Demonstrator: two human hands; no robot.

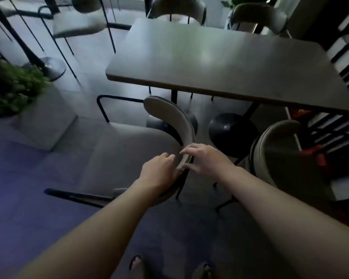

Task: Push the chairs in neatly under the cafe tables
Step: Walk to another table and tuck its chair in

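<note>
Head cam is looking down at a pale padded chair (129,146) that's sitting turned sideways, its seat out on the open floor left of the cafe table (220,63) rather than tucked under it. Its curved backrest (173,121) runs toward the table edge, so the chair is basically facing the wrong way for a straight push.

Both hands are at the near end of that backrest. The left hand (159,172) has its fingers curled at the inner side of it, touching or about to grip, honestly hard to call with the blur. The right hand (206,158) has its fingers loosely spread and laid over the top edge from the outer side, not really clamped on.

Progress-wise I'd say this chair is at the very start: it needs rotating to face the table, then sliding in. The second chair (278,154) on the right looks close to the table but still sticks out, so probably needs a nudge too. The two far chairs (179,7) across the table look snug against it already.

Further out: another chair (79,25) at the neighbouring table top left, a potted plant (12,87) on a grey block, round table bases (230,129) on the floor, and the person's feet (137,262) at the bottom.
</note>
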